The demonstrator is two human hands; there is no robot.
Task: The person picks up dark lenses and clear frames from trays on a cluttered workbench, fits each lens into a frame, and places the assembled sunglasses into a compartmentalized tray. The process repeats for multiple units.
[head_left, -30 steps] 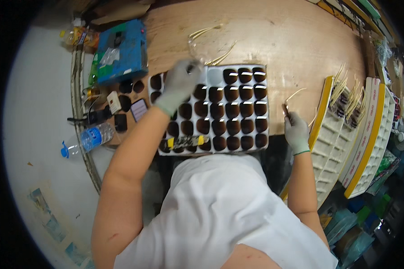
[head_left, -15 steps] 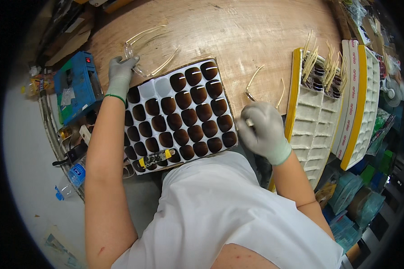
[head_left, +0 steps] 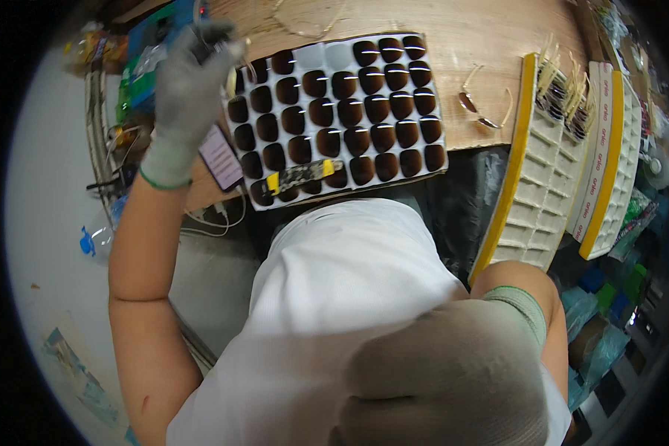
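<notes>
My left hand (head_left: 189, 93), in a grey glove with a green cuff, is raised at the tray's upper left corner, fingers curled in. Thin yellowish temples (head_left: 233, 80) poke out beside its fingers, apparently from a pair of glasses it holds; most of that is hidden. Close to the camera, before my white shirt, my gloved right hand (head_left: 450, 372) looms large and blurred. Its fingers are bent and pressed together; their tips are out of sight. Between the arms lies a white tray (head_left: 299, 62) with rows of dark brown lenses (head_left: 383, 137); two cells hold none.
Sunglasses (head_left: 478, 111) rest on the wooden table right of the tray; pale temples (head_left: 305, 31) lie beyond it. A yellow-taped tool (head_left: 301, 176) sits on the lenses. At right stand compartment trays (head_left: 524, 201), one holding several sunglasses. A phone (head_left: 221, 157) and blue machine (head_left: 141, 93) are left.
My right hand has come from beside the tray up close to the camera. My left hand has left the clear glasses frame and curled in. The whole view has shifted.
</notes>
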